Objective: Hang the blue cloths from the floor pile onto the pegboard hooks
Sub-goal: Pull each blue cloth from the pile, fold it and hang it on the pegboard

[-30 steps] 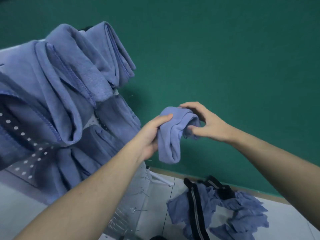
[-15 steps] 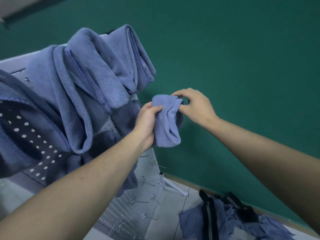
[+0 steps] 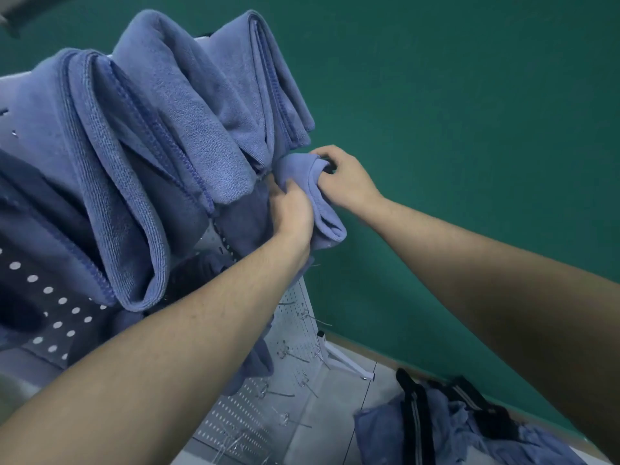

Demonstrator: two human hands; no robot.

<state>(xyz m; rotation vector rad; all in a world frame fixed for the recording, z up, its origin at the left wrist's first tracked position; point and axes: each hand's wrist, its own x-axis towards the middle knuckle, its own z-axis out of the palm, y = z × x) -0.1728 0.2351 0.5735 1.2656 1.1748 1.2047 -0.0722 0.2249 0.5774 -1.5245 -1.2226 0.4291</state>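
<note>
A folded blue cloth (image 3: 323,216) is held up against the right edge of the white pegboard (image 3: 292,330), just under the hung cloths. My left hand (image 3: 290,213) grips its left side from below. My right hand (image 3: 345,179) pinches its top fold from the right. Several blue cloths (image 3: 161,129) hang draped over hooks higher on the board and hide those hooks. The floor pile of blue cloths (image 3: 446,434) lies at the bottom right.
Bare metal hooks (image 3: 285,417) stick out of the lower pegboard. A black strap (image 3: 416,417) lies across the floor pile. The pegboard's white foot (image 3: 349,360) reaches onto the pale floor. A green wall (image 3: 469,129) stands behind.
Both hands carried the folded cloth up and left, from open air in front of the wall to the pegboard's edge under the hung cloths. The view came closer to the board.
</note>
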